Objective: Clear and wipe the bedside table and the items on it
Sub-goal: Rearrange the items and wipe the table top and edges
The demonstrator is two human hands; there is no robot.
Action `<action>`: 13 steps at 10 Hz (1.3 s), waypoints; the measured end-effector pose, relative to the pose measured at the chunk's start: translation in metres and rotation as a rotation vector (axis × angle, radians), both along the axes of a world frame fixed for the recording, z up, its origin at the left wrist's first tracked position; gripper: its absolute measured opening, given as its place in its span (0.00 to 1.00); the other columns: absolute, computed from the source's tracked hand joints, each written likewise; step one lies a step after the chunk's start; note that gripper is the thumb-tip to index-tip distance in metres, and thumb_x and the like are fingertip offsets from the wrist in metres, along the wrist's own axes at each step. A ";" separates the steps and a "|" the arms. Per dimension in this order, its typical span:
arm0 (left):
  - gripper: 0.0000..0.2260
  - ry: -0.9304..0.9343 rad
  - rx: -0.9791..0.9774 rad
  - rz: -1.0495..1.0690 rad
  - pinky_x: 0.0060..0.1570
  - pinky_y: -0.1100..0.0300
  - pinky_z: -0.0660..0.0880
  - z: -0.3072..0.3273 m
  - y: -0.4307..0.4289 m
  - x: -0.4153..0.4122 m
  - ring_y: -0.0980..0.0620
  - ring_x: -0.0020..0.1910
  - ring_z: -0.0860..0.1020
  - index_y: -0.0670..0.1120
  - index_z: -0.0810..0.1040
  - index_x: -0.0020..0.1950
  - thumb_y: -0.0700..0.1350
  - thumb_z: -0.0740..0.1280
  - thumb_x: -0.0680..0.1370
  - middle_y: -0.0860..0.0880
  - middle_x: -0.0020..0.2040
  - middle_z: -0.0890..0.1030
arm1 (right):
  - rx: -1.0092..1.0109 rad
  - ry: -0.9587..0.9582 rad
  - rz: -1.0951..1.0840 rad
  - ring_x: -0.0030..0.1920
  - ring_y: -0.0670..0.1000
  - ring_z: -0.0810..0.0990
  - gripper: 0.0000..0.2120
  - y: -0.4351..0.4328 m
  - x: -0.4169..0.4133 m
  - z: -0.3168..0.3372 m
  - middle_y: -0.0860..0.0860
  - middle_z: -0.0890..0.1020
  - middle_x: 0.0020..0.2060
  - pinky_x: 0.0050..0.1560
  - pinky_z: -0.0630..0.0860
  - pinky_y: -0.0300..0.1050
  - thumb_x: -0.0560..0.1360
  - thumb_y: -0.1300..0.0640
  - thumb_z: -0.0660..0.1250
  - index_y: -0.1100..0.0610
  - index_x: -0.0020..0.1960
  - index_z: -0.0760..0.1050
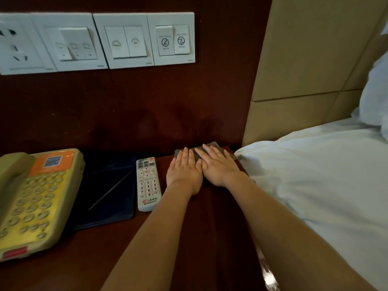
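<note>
A grey-brown cloth [217, 147] lies at the back right corner of the dark wooden bedside table [184, 238]. Both hands lie flat on it, side by side, fingers straight. My left hand [184, 171] presses the cloth's left part; my right hand [218, 164] covers its right part. Most of the cloth is hidden under the hands. Left of my left hand lies a white remote control [147, 183]. Further left, a dark blue folder [109, 185] with a thin pen on it lies flat. A beige telephone [33, 198] with an orange label stands at the far left.
The dark wall panel behind the table carries a row of white switch plates [147, 39] and a socket [14, 43]. A bed with white bedding [325, 175] touches the table's right side, with a beige padded headboard [304, 59] behind it.
</note>
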State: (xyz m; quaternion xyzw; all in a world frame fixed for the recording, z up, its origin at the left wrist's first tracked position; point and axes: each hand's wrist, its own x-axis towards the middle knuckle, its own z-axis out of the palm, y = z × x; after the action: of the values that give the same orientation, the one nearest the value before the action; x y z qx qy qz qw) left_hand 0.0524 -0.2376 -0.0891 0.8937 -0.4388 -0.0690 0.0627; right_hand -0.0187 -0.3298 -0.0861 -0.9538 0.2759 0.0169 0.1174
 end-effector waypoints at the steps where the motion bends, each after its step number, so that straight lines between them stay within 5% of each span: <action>1: 0.24 0.012 -0.001 -0.030 0.74 0.57 0.40 0.001 0.005 -0.005 0.53 0.77 0.40 0.45 0.41 0.78 0.52 0.39 0.83 0.48 0.78 0.40 | 0.004 0.000 0.008 0.77 0.47 0.40 0.24 0.001 -0.006 -0.001 0.47 0.42 0.78 0.76 0.39 0.54 0.83 0.49 0.41 0.45 0.78 0.44; 4: 0.24 0.048 0.006 -0.183 0.74 0.56 0.40 0.004 0.057 -0.096 0.52 0.77 0.39 0.48 0.40 0.78 0.53 0.40 0.83 0.48 0.78 0.38 | -0.049 -0.029 -0.046 0.77 0.50 0.40 0.25 0.057 -0.119 -0.002 0.50 0.41 0.78 0.74 0.39 0.53 0.83 0.48 0.42 0.48 0.78 0.42; 5: 0.24 0.047 0.011 -0.233 0.74 0.56 0.39 0.006 0.086 -0.142 0.53 0.76 0.38 0.49 0.39 0.78 0.54 0.40 0.83 0.49 0.78 0.37 | -0.020 0.007 -0.100 0.77 0.50 0.40 0.30 0.091 -0.169 -0.001 0.50 0.41 0.78 0.75 0.39 0.53 0.77 0.42 0.32 0.48 0.78 0.42; 7: 0.24 0.029 0.077 -0.288 0.74 0.56 0.38 0.014 0.150 -0.216 0.53 0.76 0.36 0.48 0.37 0.77 0.53 0.39 0.83 0.49 0.77 0.35 | -0.029 0.057 -0.162 0.77 0.50 0.40 0.60 0.157 -0.242 0.000 0.51 0.40 0.78 0.74 0.39 0.50 0.50 0.33 0.07 0.48 0.78 0.40; 8: 0.24 0.020 0.116 -0.307 0.73 0.57 0.37 0.017 0.175 -0.236 0.53 0.76 0.36 0.47 0.37 0.77 0.53 0.40 0.83 0.49 0.77 0.35 | -0.026 0.113 -0.162 0.77 0.50 0.39 0.60 0.182 -0.264 0.002 0.50 0.38 0.77 0.74 0.38 0.49 0.50 0.33 0.07 0.49 0.78 0.38; 9: 0.25 -0.021 0.147 -0.334 0.73 0.56 0.38 0.013 0.194 -0.244 0.53 0.76 0.36 0.47 0.36 0.77 0.54 0.40 0.83 0.50 0.77 0.34 | -0.002 0.139 -0.146 0.77 0.51 0.37 0.35 0.204 -0.275 0.008 0.52 0.37 0.77 0.74 0.38 0.50 0.75 0.37 0.27 0.51 0.78 0.37; 10: 0.27 -0.025 0.152 -0.346 0.74 0.56 0.39 0.009 0.211 -0.240 0.54 0.76 0.36 0.48 0.35 0.77 0.57 0.41 0.83 0.51 0.77 0.34 | 0.009 0.209 -0.121 0.77 0.52 0.36 0.29 0.220 -0.273 0.013 0.52 0.35 0.77 0.75 0.39 0.51 0.83 0.45 0.44 0.52 0.78 0.36; 12: 0.28 -0.049 0.113 -0.310 0.74 0.58 0.39 0.005 0.250 -0.207 0.54 0.76 0.38 0.47 0.36 0.77 0.57 0.43 0.83 0.50 0.77 0.36 | -0.073 0.221 0.023 0.77 0.53 0.37 0.30 0.241 -0.239 0.010 0.53 0.37 0.77 0.75 0.41 0.51 0.83 0.44 0.45 0.52 0.78 0.36; 13: 0.28 -0.095 0.139 -0.316 0.75 0.57 0.41 0.004 0.274 -0.186 0.54 0.76 0.37 0.46 0.35 0.77 0.57 0.43 0.83 0.50 0.77 0.36 | -0.122 0.239 0.118 0.77 0.53 0.38 0.36 0.257 -0.219 0.011 0.54 0.37 0.77 0.75 0.42 0.50 0.76 0.33 0.32 0.52 0.78 0.36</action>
State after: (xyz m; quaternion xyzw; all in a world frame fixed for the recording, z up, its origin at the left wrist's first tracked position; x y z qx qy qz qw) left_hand -0.1334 0.0361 -0.0855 0.8180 -0.5706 -0.0658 -0.0317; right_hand -0.2372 -0.0733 -0.0747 -0.9649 0.2321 0.1207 0.0244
